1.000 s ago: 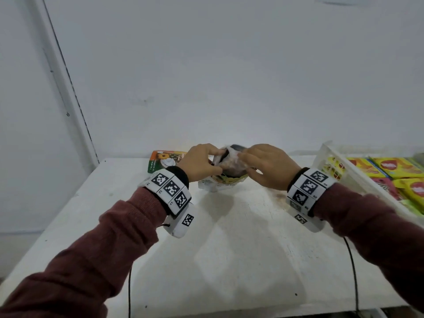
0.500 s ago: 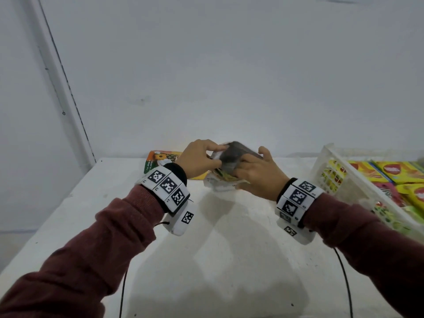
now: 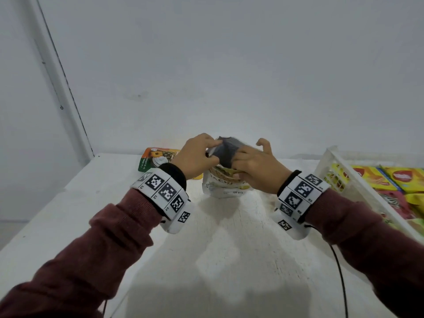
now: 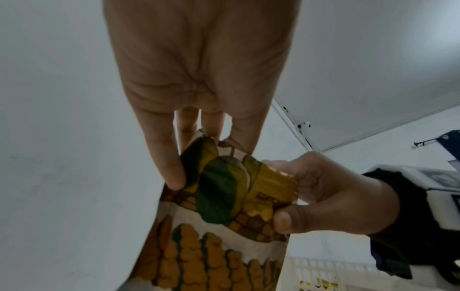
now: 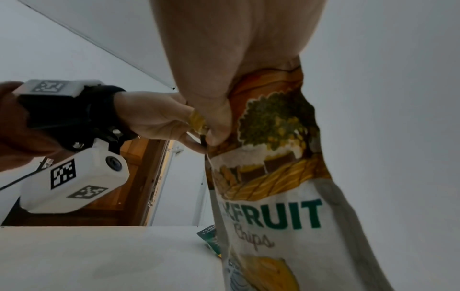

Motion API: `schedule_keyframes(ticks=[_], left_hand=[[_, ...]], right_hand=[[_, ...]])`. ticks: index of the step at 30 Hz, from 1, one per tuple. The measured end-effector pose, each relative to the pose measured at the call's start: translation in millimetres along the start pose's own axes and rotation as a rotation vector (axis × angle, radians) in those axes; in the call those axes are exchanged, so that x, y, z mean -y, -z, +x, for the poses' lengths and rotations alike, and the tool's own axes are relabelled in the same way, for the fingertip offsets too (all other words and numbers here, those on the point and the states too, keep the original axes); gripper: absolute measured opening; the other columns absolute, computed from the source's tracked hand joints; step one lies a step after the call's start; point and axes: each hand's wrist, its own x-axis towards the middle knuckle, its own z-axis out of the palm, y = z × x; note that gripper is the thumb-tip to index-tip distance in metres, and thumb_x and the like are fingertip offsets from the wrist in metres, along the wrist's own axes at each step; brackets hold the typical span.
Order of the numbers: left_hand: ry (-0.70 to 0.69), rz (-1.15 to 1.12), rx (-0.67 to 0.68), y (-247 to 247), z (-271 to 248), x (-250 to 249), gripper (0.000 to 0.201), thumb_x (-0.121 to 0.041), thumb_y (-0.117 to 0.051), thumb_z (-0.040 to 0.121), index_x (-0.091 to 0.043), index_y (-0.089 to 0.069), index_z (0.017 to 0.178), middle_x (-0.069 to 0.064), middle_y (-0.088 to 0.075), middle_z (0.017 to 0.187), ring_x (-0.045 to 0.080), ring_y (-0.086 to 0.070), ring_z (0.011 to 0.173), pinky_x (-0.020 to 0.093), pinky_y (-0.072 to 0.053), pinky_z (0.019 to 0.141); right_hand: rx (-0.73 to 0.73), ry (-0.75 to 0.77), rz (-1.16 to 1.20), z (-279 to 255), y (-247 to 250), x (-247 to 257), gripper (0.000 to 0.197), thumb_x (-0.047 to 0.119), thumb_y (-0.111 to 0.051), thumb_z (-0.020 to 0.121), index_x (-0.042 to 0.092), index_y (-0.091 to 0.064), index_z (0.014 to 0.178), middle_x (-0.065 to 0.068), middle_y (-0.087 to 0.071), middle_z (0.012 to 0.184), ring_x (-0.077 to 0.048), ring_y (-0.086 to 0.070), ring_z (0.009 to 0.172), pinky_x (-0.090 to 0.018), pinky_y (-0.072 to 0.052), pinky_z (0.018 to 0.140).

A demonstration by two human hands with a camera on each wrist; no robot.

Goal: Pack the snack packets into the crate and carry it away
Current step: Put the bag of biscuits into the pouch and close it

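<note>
Head view first: both hands are up at the far end of the white table [image 3: 229, 260], working on the same jackfruit chips packet [image 3: 226, 184]. The left hand [image 3: 195, 157] has its fingers curled onto the top left corner of the bag, and the right hand [image 3: 254, 171] grips the top right, with a couple of its fingers sticking up loose. The packet stands upright with its bottom on or just above the table, can't tell which. Just behind the left hand there's another packet, an orange and green one [image 3: 156, 157], lying flat by the wall. Off to the right sits the white crate [image 3: 339, 177], already holding yellow and red packets [image 3: 367, 177]. Left wrist view: the left hand [image 4: 199, 78] pinches the folded top of the bag [image 4: 224, 196] between fingertips and thumb, and the right hand [image 4: 331, 198] clamps the other side with its thumb underneath. Right wrist view: the right hand [image 5: 224, 78] is bunched tight on the top of the packet [image 5: 273, 187], the print reads "FRUIT Chips", and the left hand [image 5: 159, 120] pinches the top edge right next to it, fingers touching.
</note>
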Motion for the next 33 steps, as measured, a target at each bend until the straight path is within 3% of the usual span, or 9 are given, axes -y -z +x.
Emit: schedule_keyframes(ticks=[2, 4, 8, 13, 18, 22, 27, 30, 33], left_hand=[[0.011, 0.037, 0.029, -0.7, 1.4, -2.3, 0.044, -0.011, -0.056, 0.085, -0.013, -0.054, 0.129, 0.008, -0.055, 0.111, 0.012, -0.044, 0.091, 0.013, -0.027, 0.068], [0.025, 0.097, 0.077, -2.5, 2.8, -5.5, 0.039, -0.016, -0.055, 0.087, -0.011, -0.056, 0.126, 0.006, -0.053, 0.102, 0.014, -0.045, 0.087, 0.017, -0.027, 0.065], [0.038, 0.156, 0.108, -2.9, 4.5, -13.7, 0.046, -0.017, -0.055, 0.088, -0.013, -0.049, 0.133, 0.011, -0.058, 0.116, 0.022, -0.051, 0.099, 0.017, -0.03, 0.073], [0.02, 0.151, 0.073, -5.4, 4.9, -23.1, 0.039, -0.011, -0.052, 0.087, -0.007, -0.054, 0.126, 0.018, -0.059, 0.112, 0.027, -0.052, 0.1, 0.025, -0.03, 0.071], [0.018, 0.159, 0.036, -4.5, 6.8, -14.9, 0.035, -0.013, -0.049, 0.089, -0.006, -0.056, 0.122, 0.012, -0.055, 0.094, 0.019, -0.044, 0.083, 0.023, -0.025, 0.065], [0.045, 0.183, 0.018, -9.8, 5.7, -12.0, 0.033, -0.014, -0.045, 0.092, -0.003, -0.053, 0.122, 0.01, -0.049, 0.091, 0.026, -0.049, 0.087, 0.025, -0.029, 0.071], [0.05, 0.215, 0.046, -14.6, 5.9, -12.6, 0.04, -0.014, -0.033, 0.098, -0.007, -0.04, 0.137, 0.006, -0.042, 0.096, 0.021, -0.042, 0.089, 0.018, -0.023, 0.072], [0.067, 0.171, 0.073, -14.4, 4.6, -13.1, 0.043, -0.012, -0.028, 0.1, -0.008, -0.032, 0.142, 0.016, -0.049, 0.11, 0.027, -0.046, 0.104, 0.023, -0.028, 0.078], [0.113, 0.078, 0.083, -12.8, 0.9, -13.1, 0.043, -0.012, -0.029, 0.1, -0.01, -0.033, 0.142, 0.016, -0.049, 0.125, 0.027, -0.045, 0.117, 0.026, -0.031, 0.091]], right_hand=[[-0.11, 0.023, 0.044, -4.2, -4.2, -6.4, 0.004, 0.018, -0.062, 0.063, 0.021, -0.064, 0.062, 0.011, -0.063, 0.065, -0.011, -0.056, 0.084, -0.033, -0.018, 0.081], [-0.086, 0.02, 0.11, -7.5, -7.8, -9.8, 0.006, 0.018, -0.061, 0.063, 0.022, -0.066, 0.065, 0.008, -0.062, 0.06, -0.015, -0.062, 0.072, -0.031, -0.018, 0.079], [0.095, -0.09, 0.258, -4.4, 4.2, -11.5, 0.014, 0.018, -0.054, 0.088, 0.015, -0.066, 0.095, 0.001, -0.063, 0.089, -0.016, -0.055, 0.088, -0.025, -0.009, 0.081], [0.196, -0.13, 0.303, 0.9, 7.0, -15.4, 0.034, 0.042, -0.041, 0.083, 0.021, -0.064, 0.097, 0.003, -0.062, 0.09, -0.013, -0.05, 0.087, -0.026, -0.009, 0.087], [-0.203, -0.056, 0.259, -16.0, 4.9, -32.5, 0.047, 0.051, -0.049, 0.074, 0.025, -0.062, 0.11, 0.004, -0.06, 0.124, -0.015, -0.046, 0.123, -0.022, -0.006, 0.09], [-0.408, -0.259, 0.405, -27.8, -3.5, -53.4, 0.031, 0.032, -0.048, 0.082, 0.024, -0.063, 0.108, 0.015, -0.055, 0.123, -0.004, -0.044, 0.118, -0.02, -0.011, 0.087], [0.004, -0.569, 0.509, -46.2, -45.6, -78.7, 0.027, 0.008, -0.051, 0.088, 0.019, -0.065, 0.108, 0.008, -0.064, 0.113, -0.011, -0.057, 0.108, -0.027, -0.029, 0.098], [0.419, -0.6, 0.338, -50.3, -75.7, -85.0, 0.03, 0.021, -0.044, 0.095, 0.028, -0.058, 0.121, 0.007, -0.055, 0.132, -0.013, -0.05, 0.122, -0.03, -0.031, 0.105], [0.621, -0.611, 0.352, -48.6, -100.1, -88.1, 0.035, 0.026, -0.038, 0.099, 0.026, -0.048, 0.132, 0.004, -0.042, 0.144, -0.015, -0.04, 0.131, -0.031, -0.023, 0.111]])
